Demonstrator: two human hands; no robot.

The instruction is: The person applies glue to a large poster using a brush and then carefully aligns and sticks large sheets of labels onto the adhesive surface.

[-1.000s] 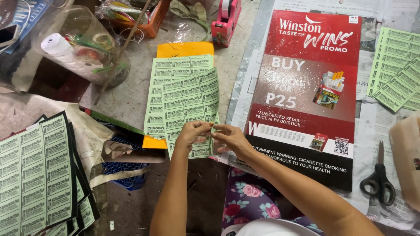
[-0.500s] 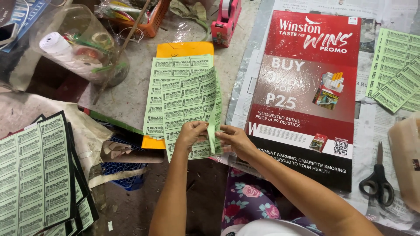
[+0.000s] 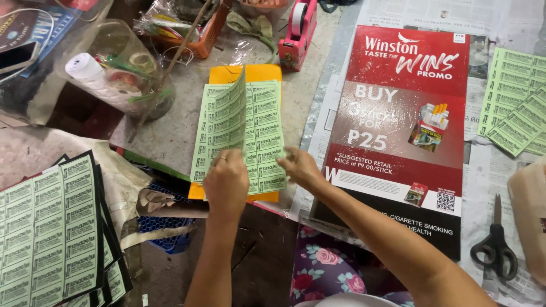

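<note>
A stack of light green sheets printed with small labels (image 3: pixel 263 136) lies on an orange envelope (image 3: pixel 250 73) in the middle of the work surface. My left hand (image 3: pixel 226 183) pinches the bottom edge of the top green sheet (image 3: pixel 223 122) and lifts it, so it curls up and leftward off the stack. My right hand (image 3: pixel 300 167) presses its fingertips on the stack's lower right corner.
A red laminated poster (image 3: pixel 401 113) lies to the right on newspaper, with more green label sheets (image 3: pixel 515 99) and black scissors (image 3: pixel 495 245) beyond. Black-backed label sheets (image 3: pixel 48 227) sit at lower left. A clear jar of supplies (image 3: pixel 111 71) and a pink tape dispenser (image 3: pixel 300 28) stand behind.
My hands were picking at the stack's bottom edge together. Now the left hand has raised the top sheet up and to the left, and the right hand holds the rest down.
</note>
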